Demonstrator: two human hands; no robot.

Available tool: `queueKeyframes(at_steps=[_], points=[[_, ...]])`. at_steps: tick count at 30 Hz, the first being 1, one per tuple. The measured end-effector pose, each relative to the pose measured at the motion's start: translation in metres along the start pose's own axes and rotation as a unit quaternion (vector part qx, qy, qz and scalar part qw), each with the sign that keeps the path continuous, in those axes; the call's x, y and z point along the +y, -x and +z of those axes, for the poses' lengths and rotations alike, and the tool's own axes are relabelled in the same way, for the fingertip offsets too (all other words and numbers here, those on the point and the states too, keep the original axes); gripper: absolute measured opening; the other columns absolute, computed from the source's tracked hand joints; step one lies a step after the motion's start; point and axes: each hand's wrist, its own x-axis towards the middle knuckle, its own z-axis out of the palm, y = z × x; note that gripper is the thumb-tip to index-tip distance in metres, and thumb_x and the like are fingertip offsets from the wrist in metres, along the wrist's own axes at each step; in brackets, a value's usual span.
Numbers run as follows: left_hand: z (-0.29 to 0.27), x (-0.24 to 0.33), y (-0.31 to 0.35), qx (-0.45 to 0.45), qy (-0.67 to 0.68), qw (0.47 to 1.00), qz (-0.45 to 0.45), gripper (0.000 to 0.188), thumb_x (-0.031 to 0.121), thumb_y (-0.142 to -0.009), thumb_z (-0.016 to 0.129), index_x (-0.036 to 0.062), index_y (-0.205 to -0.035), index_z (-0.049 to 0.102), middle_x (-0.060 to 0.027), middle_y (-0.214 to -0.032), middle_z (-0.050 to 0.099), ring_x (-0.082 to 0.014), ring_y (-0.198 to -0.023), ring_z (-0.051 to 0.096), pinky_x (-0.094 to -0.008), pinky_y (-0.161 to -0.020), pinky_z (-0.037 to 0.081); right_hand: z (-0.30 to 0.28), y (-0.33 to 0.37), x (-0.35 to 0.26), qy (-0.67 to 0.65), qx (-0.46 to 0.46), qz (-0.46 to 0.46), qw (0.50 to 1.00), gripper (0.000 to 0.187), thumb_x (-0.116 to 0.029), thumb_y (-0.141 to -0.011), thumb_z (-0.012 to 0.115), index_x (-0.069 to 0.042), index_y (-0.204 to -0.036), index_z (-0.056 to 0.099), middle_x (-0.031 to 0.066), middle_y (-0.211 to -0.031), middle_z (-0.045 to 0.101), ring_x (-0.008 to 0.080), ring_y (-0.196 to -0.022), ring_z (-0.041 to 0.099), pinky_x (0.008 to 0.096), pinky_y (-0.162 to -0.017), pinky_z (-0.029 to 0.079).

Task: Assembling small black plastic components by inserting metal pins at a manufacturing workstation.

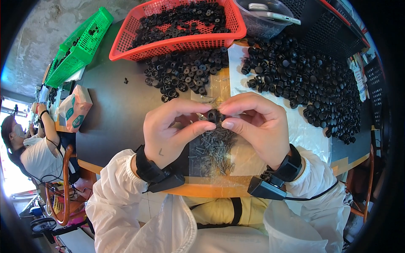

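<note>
Between my two hands, above the table's middle, a small round black plastic part is pinched from both sides. My left hand grips its left side with thumb and forefinger. On the other side, the thumb and fingers of my right hand close on the same part. Fingertips hide much of it. Just below lies a heap of small grey screws. Behind my hands, loose black ring-shaped and disc parts are spread out. To the right, a large pile of black round caps covers a white sheet.
A red basket of black parts stands at the back, beside a clear tub with a phone on it. Far left are a green basket, a tissue pack and a seated person. A black crate stands back right.
</note>
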Motion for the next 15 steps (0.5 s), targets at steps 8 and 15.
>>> queueKeyframes(at_steps=[8, 15], points=[[-0.002, -0.004, -0.005, -0.003, -0.01, 0.998, 0.056, 0.029, 0.001, -0.076, 0.079, 0.0013, -0.104, 0.071, -0.0086, -0.095, 0.07, -0.0147, -0.08, 0.068, -0.0241, -0.067, 0.055, -0.004, -0.002, 0.001, -0.041, -0.033, 0.044, 0.998, 0.023, 0.008, -0.082, 0.07, 0.001, -0.103, 0.063, 0.0075, -0.104, 0.065, 0.014, -0.098, 0.064, 0.0279, -0.091, 0.053], [-0.006, -0.002, -0.01, -0.016, -0.143, 0.977, 0.16, 0.032, -0.003, -0.071, 0.078, 0.0027, -0.102, 0.073, -0.0062, -0.086, 0.064, -0.0165, -0.074, 0.066, -0.0256, -0.065, 0.056, -0.007, -0.007, 0.001, -0.055, -0.055, 0.106, 0.991, 0.034, 0.006, -0.079, 0.074, -0.002, -0.11, 0.061, 0.0038, -0.102, 0.065, 0.0111, -0.094, 0.063, 0.0269, -0.089, 0.053]])
